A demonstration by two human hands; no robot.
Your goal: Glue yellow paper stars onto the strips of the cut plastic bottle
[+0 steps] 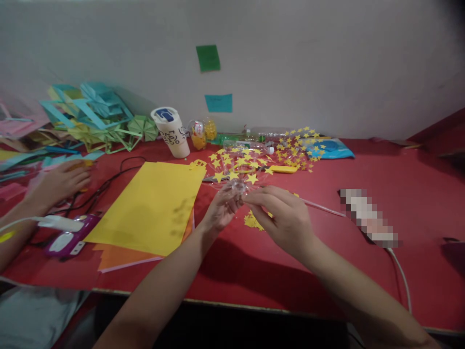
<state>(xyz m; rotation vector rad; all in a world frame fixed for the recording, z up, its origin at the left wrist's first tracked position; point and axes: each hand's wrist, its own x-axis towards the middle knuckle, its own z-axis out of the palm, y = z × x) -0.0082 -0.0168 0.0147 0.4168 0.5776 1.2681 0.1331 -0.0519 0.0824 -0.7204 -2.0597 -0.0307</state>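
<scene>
Both my hands meet over the red table point(327, 252). My left hand point(218, 211) and my right hand point(281, 213) pinch the base of a clear plastic piece point(238, 182) fanned out into strips, with small yellow paper stars stuck on it. Fingers of both hands are closed on it. A few loose yellow stars point(252, 222) lie on the table under my right hand. A second star-covered clear piece point(296, 150) lies further back.
Yellow paper point(152, 206) over orange sheets lies at left. A paper cup point(172, 132), plastic bottles point(254, 138), a yellow cutter point(283, 169) and folded paper shapes point(94, 116) stand near the wall. Another person's hand point(58, 184) rests at far left beside cables and a purple device point(67, 237).
</scene>
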